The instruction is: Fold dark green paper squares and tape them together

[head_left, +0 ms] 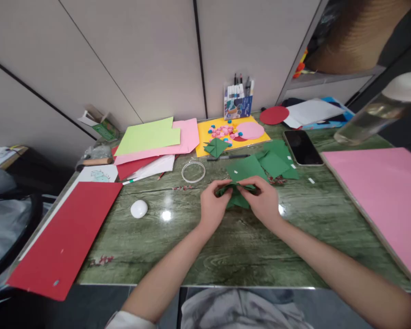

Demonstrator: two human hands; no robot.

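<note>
My left hand (215, 202) and my right hand (263, 201) both pinch a piece of folded green paper (239, 200) between thumb and fingers, low over the table. Parts of the paper hide behind my fingers. Just beyond it lie flat green sheets (245, 167), and more green squares (274, 163) sit to the right. Another folded green paper piece (216, 147) rests on the yellow sheet (202, 137), beside pink and blue pompoms (222, 131) and a pink paper circle (252, 130).
A clear tape roll or ring (193, 172) and a white rounded object (139, 209) lie left of my hands. Red card (71, 228) overhangs the left edge. To the right are a phone (302, 147), pink sheets (380, 192) and a water bottle (370, 114). A marker pack (239, 103) stands behind.
</note>
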